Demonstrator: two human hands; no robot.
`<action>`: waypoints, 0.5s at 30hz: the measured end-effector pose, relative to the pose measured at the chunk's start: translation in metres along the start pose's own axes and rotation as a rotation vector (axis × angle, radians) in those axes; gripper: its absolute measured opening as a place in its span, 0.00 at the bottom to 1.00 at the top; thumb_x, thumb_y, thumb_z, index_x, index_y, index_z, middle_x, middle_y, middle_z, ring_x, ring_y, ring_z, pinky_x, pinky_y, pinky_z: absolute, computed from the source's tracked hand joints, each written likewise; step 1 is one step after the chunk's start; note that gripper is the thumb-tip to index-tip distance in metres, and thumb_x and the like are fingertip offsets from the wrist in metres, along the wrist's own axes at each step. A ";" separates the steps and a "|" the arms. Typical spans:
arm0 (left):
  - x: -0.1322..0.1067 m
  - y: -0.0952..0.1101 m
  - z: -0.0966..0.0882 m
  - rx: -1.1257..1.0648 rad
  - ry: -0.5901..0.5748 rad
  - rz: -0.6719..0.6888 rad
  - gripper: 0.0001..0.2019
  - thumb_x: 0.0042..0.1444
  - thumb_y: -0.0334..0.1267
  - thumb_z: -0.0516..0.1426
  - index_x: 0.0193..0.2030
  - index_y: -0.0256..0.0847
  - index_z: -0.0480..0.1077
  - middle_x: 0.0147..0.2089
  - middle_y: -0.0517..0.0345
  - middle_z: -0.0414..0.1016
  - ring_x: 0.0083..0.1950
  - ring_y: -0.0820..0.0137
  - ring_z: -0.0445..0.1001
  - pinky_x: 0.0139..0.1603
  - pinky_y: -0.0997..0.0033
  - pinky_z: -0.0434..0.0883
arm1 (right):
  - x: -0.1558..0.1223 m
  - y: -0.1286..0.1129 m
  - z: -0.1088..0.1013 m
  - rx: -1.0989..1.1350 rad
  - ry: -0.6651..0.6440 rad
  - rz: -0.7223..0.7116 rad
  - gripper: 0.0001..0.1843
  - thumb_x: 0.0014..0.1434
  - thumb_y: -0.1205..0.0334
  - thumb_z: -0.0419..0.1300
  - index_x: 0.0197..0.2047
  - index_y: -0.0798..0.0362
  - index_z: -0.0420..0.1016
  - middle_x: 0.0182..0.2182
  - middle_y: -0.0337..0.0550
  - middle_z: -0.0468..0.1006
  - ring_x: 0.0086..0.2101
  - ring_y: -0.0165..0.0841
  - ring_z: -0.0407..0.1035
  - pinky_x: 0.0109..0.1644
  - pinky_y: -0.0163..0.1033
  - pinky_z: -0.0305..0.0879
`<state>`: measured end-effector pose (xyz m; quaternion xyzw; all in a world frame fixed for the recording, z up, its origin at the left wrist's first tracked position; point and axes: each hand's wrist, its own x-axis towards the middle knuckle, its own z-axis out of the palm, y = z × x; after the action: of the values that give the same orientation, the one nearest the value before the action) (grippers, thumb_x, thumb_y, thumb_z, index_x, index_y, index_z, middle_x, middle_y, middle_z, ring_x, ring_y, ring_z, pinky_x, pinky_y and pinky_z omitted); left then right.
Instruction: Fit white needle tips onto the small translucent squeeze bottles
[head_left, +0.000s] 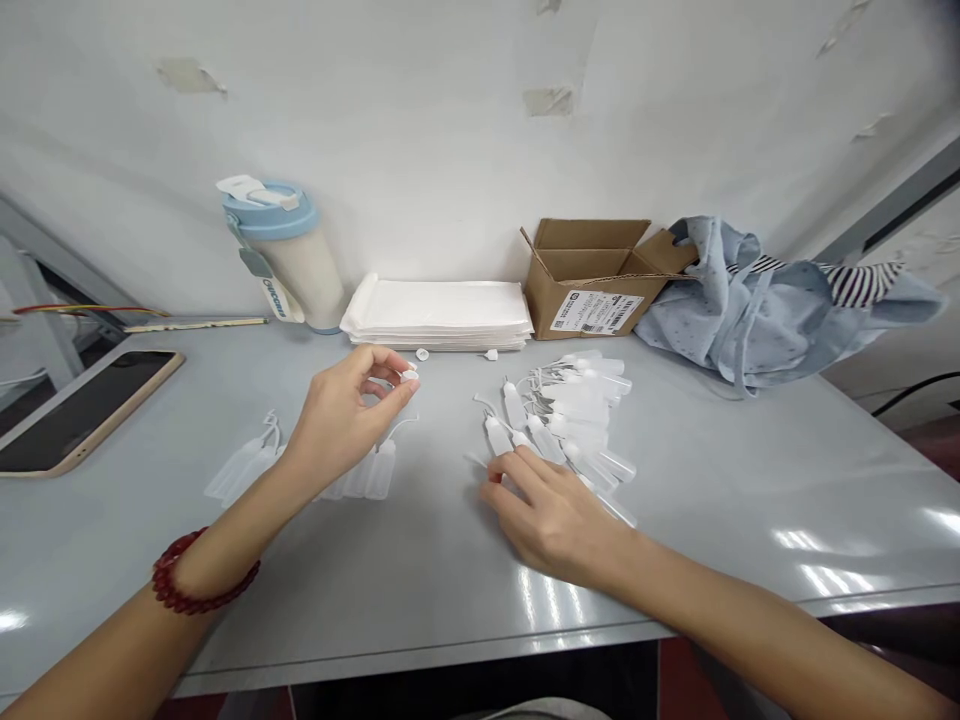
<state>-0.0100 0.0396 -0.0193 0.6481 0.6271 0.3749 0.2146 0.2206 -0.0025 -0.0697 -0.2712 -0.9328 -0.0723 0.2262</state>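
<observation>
My left hand [352, 410] is raised over the middle of the table, pinching a small white cap [409, 376] between thumb and fingertips. Below and behind it, several translucent plastic squeeze bottles [382, 470] with thin strings or straps lie in a row, partly covered by my forearm. My right hand [547, 510] rests at the near left edge of a pile of similar squeeze bottles [577, 400]. Its fingers are curled round one of them, mostly hidden, with a pale tip poking out to the left. Two loose white caps, one on the left [422, 354] and one on the right [491, 354], lie farther back.
A stack of white paper packets [439, 310] lies against the wall. Right of it stand an open cardboard box [592, 290] and a light blue cloth bag [750, 310]. A tumbler with a blue lid [292, 250] and a phone [75, 410] are on the left.
</observation>
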 end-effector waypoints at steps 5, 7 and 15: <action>0.002 -0.003 0.000 -0.035 0.027 0.014 0.08 0.51 0.42 0.61 0.35 0.43 0.69 0.37 0.59 0.76 0.39 0.65 0.76 0.35 0.68 0.69 | 0.005 -0.002 -0.006 0.045 0.064 0.015 0.07 0.58 0.73 0.53 0.33 0.59 0.72 0.32 0.49 0.72 0.31 0.34 0.61 0.26 0.35 0.54; 0.002 -0.004 0.001 -0.088 0.034 0.035 0.08 0.52 0.41 0.61 0.36 0.43 0.68 0.38 0.58 0.76 0.41 0.64 0.76 0.39 0.67 0.70 | 0.008 -0.004 -0.009 0.041 0.101 0.003 0.08 0.60 0.70 0.53 0.34 0.60 0.73 0.32 0.49 0.73 0.31 0.34 0.61 0.28 0.36 0.56; 0.001 -0.002 -0.001 -0.117 0.032 0.043 0.08 0.54 0.41 0.59 0.38 0.43 0.67 0.37 0.57 0.75 0.37 0.66 0.76 0.39 0.68 0.72 | 0.064 -0.026 -0.010 0.127 -0.300 0.294 0.16 0.65 0.64 0.49 0.30 0.57 0.74 0.23 0.45 0.74 0.25 0.34 0.68 0.23 0.36 0.52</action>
<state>-0.0126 0.0404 -0.0199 0.6418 0.5935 0.4257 0.2339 0.1626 0.0034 -0.0314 -0.3973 -0.9090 0.0615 0.1098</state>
